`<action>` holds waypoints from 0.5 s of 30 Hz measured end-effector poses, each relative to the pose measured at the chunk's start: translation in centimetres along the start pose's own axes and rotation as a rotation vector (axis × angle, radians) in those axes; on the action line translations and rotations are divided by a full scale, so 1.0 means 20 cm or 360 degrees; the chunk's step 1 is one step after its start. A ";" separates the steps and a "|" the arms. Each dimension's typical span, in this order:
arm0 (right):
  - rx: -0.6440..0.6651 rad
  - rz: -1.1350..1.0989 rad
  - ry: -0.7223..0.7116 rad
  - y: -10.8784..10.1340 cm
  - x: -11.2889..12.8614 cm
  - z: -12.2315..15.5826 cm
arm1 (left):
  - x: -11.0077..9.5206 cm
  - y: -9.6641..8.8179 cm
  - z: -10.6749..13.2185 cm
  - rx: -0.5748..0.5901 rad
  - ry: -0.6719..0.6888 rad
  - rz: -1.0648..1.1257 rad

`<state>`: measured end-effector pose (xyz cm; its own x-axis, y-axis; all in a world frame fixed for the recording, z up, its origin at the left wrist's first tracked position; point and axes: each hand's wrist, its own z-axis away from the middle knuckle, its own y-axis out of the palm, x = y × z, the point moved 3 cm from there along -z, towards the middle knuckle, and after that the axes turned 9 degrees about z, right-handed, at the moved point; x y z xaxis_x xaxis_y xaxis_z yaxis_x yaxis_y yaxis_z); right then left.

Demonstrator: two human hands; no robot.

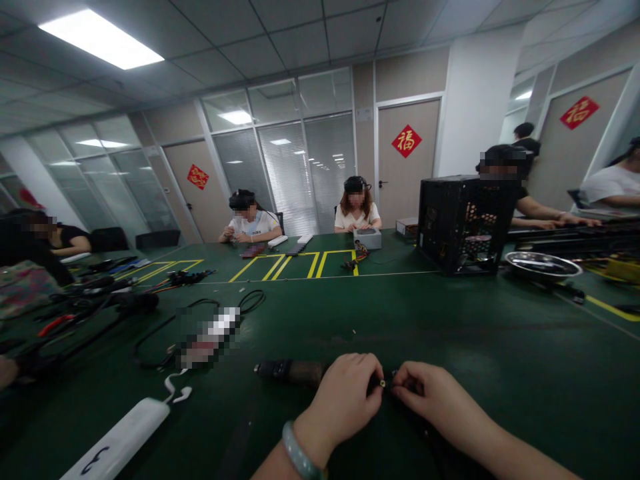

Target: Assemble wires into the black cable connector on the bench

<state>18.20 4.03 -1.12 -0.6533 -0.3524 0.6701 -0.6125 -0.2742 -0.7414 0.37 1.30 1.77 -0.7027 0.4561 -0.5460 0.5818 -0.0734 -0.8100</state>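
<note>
My left hand (350,390), with a pale bracelet (296,450) on its wrist, pinches a small dark piece with a yellowish bit (383,383) showing at the fingertips. Close beside it, my right hand (425,393) has its thumb and fingers pressed together at the same spot. What exactly it grips is too small and dark to name. A dark cylindrical tool (295,372) with a metal tip lies on the green table (465,333), partly behind my left hand. Something dark and thin, like a cable, hangs below my right hand.
A white power strip (120,443) lies at front left, near a blurred-out object (210,340) and a looped black cable (137,347). Tangled cables and tools lie far left. A black computer case (465,223) and a metal bowl (544,265) stand at right. Several people sit around.
</note>
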 end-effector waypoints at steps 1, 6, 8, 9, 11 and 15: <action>0.0004 0.0004 0.0006 0.00 0.00 0.00 | 0.00 0.00 0.00 -0.0011 0.0020 0.0006; -0.0008 0.0036 0.0015 0.01 -0.02 0.00 | 0.00 0.01 0.00 -0.0053 0.0088 0.0000; -0.0020 0.0042 0.0011 0.01 -0.02 0.00 | 0.00 0.01 0.00 -0.0044 0.0089 0.0001; -0.0022 0.0042 0.0009 0.01 -0.02 0.00 | 0.00 0.01 0.00 -0.0033 0.0089 0.0000; -0.0008 0.0035 0.0010 0.01 -0.02 0.00 | 0.00 0.00 0.00 -0.0009 0.0075 -0.0004; -0.0002 0.0029 0.0007 0.01 -0.01 0.00 | 0.00 0.01 0.00 0.0009 -0.0001 -0.0032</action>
<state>18.28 4.11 -1.40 -0.6663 -0.3531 0.6568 -0.6012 -0.2668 -0.7533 0.41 1.42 1.65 -0.7143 0.4570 -0.5299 0.5653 -0.0695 -0.8219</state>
